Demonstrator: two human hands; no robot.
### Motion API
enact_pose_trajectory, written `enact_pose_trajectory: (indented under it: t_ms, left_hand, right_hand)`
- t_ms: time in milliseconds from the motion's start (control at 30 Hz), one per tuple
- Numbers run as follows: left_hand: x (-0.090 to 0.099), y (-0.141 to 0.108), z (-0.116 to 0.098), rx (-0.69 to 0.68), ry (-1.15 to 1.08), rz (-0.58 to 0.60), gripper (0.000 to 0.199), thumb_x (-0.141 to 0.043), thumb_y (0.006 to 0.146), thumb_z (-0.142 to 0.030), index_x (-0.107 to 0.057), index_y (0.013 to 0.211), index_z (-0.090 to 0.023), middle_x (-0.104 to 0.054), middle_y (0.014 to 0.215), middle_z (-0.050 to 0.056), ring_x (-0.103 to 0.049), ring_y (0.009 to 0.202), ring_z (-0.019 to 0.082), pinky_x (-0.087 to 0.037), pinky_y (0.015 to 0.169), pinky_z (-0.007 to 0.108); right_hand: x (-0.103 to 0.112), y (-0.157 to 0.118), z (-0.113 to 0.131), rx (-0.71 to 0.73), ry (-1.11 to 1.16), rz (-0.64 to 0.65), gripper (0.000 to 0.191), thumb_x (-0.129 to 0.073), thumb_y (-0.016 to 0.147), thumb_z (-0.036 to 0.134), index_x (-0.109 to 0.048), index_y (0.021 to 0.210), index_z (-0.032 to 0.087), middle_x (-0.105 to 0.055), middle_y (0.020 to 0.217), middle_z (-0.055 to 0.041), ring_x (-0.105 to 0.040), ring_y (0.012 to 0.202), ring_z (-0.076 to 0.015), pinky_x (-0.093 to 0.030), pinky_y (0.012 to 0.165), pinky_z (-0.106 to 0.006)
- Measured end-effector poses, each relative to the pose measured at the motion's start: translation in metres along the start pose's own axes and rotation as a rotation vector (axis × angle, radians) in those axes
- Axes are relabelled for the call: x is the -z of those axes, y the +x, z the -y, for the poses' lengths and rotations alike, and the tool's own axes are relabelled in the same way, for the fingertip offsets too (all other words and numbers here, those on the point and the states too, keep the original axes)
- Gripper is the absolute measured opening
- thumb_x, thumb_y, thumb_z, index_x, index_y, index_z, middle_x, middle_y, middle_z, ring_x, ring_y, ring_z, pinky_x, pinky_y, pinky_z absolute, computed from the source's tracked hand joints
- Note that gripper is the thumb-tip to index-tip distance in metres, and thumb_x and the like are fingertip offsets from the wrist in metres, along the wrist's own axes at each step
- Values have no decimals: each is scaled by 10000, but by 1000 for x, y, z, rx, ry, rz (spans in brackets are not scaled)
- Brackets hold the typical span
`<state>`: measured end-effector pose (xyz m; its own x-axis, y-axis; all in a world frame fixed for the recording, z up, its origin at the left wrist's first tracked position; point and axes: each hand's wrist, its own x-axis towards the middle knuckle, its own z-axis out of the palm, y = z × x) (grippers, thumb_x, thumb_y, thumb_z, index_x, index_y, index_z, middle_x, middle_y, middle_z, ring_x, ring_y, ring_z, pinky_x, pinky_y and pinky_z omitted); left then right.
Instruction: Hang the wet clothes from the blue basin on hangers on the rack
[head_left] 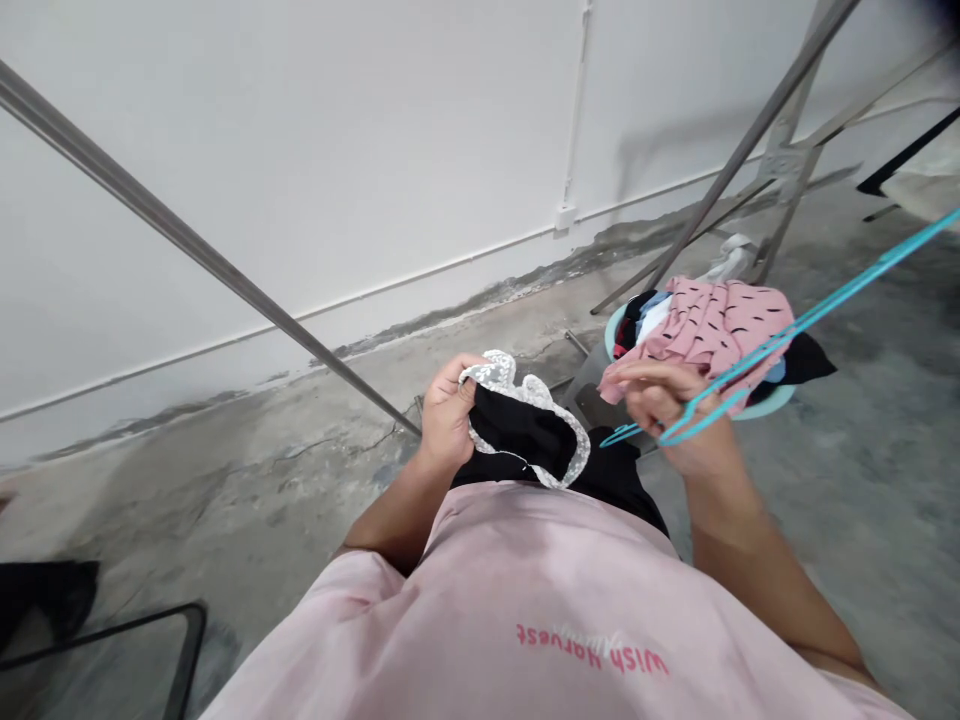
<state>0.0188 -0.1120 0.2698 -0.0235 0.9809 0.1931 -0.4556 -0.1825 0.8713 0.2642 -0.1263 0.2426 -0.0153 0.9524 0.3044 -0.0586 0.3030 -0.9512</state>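
Observation:
My left hand (448,412) pinches the upper left edge of a small black cloth garment with white lace trim (579,452). The garment hangs in front of my waist, its far side loose and curved; its exact kind is unclear. Thin light-blue bars of a clothes hanger (814,318) pass through my right hand (675,410), whose fingers are curled around them. The hanger slants up to the right and leaves the picture there. Just beyond my right hand lies a pink cloth with dark dashes (724,320), on top of a heap of laundry.
A pale-blue basin (772,405) holds the laundry heap. Metal poles (202,260) of a rack slant at left and right (750,140). A white wall (337,150) stands ahead over a concrete floor (300,500). A black frame (191,650) stands at lower left.

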Motion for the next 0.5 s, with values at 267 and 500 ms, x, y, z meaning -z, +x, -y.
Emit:
enact_pose_trajectory:
  t_ms: [267, 500]
  left_hand:
    - [-12, 15, -5, -258, 310, 186, 341, -690, 775, -536, -677, 823, -200, -651, 736, 20, -611, 700, 162, -493, 682, 267]
    - [4, 30, -19, -544, 890, 117, 63, -616, 819, -195, -676, 838, -195, -674, 800, 1, -615, 745, 139, -482, 740, 257]
  right_hand:
    - [-27, 8, -24, -100, -364, 316, 268, -678, 750, 432, -657, 828, 176, -610, 749, -26, -537, 677, -144, -410, 562, -245]
    - [37, 5, -11, -64, -416, -56, 236, -699, 744, 386, -606, 875, 213, -593, 791, 6, -532, 660, -129, -409, 574, -239]
